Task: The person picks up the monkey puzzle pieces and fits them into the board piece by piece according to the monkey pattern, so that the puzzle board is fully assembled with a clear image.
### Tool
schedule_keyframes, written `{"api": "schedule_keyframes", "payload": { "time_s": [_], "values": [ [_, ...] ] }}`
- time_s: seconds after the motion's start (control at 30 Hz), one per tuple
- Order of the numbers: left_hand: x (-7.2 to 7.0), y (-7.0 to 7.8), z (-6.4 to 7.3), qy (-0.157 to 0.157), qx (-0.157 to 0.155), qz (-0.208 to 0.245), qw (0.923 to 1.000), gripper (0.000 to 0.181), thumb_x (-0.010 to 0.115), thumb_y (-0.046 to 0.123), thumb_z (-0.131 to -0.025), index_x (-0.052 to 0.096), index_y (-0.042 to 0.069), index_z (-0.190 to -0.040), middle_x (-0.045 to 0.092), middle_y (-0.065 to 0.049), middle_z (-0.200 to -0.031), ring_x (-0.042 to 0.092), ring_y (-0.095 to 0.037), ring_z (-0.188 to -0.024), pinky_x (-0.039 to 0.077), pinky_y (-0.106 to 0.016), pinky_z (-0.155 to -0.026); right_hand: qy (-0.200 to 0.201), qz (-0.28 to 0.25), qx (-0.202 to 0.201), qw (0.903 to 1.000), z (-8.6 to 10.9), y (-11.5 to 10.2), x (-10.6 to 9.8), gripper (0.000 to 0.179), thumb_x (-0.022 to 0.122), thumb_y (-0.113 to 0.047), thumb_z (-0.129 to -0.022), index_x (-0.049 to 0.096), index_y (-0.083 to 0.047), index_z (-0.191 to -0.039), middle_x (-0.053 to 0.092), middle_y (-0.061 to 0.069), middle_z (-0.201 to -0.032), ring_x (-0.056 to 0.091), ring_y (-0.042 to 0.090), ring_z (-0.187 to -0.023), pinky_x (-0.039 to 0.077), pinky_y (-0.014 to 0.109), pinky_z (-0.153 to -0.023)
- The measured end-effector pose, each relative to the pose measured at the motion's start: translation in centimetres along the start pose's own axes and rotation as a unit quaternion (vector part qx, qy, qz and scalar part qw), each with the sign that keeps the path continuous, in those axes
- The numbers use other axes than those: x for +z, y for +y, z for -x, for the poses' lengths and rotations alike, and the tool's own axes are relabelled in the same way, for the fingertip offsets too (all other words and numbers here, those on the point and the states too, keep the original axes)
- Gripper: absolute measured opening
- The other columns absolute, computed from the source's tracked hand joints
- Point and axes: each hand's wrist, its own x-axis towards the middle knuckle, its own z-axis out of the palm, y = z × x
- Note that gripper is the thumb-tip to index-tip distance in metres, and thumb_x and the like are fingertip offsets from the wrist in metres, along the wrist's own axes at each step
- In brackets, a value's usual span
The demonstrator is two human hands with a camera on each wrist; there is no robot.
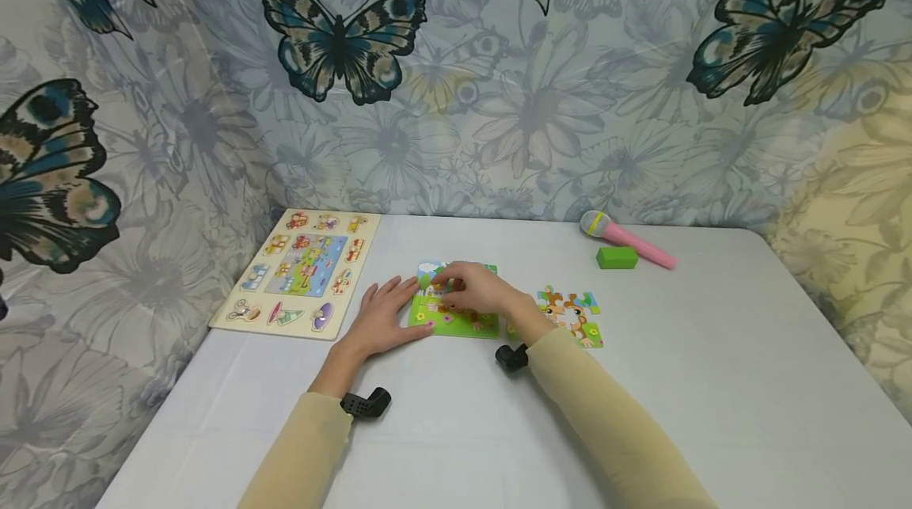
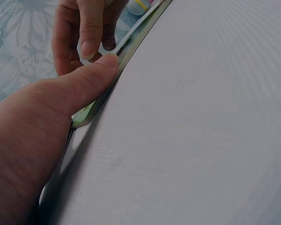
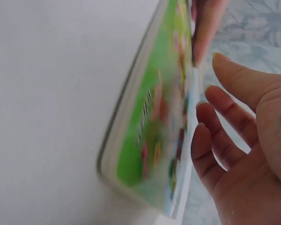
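A green puzzle board (image 1: 459, 325) with a printed flower meadow lies flat on the white table. My left hand (image 1: 385, 319) holds it steady from the left, fingers spread, the thumb (image 2: 96, 75) resting on its near corner. Over the middle of the board hovers my right hand (image 1: 476, 287), fingers loosely bent. In the right wrist view, thumb and fingertips of that hand (image 3: 253, 126) are apart, with nothing visible between them. Just right of the board lie puzzle pieces (image 1: 570, 315) with brown animals, partly behind my right wrist.
A cream wooden board (image 1: 306, 331) with several small picture pieces lies at the left. Toward the back right are a pink toy microphone (image 1: 634, 244) and a green block (image 1: 617, 258). A butterfly-patterned cloth (image 1: 499, 137) hangs behind the table.
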Motion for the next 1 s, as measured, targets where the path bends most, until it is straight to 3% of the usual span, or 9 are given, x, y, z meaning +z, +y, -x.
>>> {"api": "schedule_keyframes", "payload": {
  "time_s": [0.13,0.6,1.0],
  "values": [
    [0.0,0.0,0.0,-0.004,-0.008,-0.005,0.9999,0.090,0.068,0.063,-0.087,0.042,0.010,-0.155,0.036,-0.003,-0.161,0.020,-0.029,-0.151,0.006,-0.058,-0.119,0.013,-0.025,0.007,0.9996,1.1,0.4,-0.8,0.038,0.072,-0.014,-0.096,0.066,-0.006,-0.133,0.066,0.005,-0.116,0.061,0.016,-0.093,0.053,0.030,-0.075],
    [0.0,0.1,0.0,-0.001,-0.009,-0.005,1.0000,0.091,0.069,0.062,-0.086,0.043,0.009,-0.155,0.037,-0.005,-0.160,0.021,-0.030,-0.151,0.006,-0.058,-0.119,0.077,-0.034,0.033,0.9959,6.3,3.0,-4.9,0.039,0.073,-0.015,-0.095,0.065,-0.004,-0.132,0.066,0.011,-0.121,0.061,0.023,-0.098,0.052,0.038,-0.079],
    [0.0,0.4,0.2,0.002,-0.006,-0.004,1.0000,0.092,0.068,0.063,-0.086,0.043,0.009,-0.155,0.037,-0.006,-0.160,0.022,-0.030,-0.150,0.006,-0.058,-0.119,0.074,-0.003,0.087,0.9934,11.4,6.4,-7.4,0.040,0.073,-0.015,-0.095,0.064,-0.002,-0.132,0.065,0.012,-0.118,0.061,0.024,-0.100,0.052,0.038,-0.077]
  ]
}}
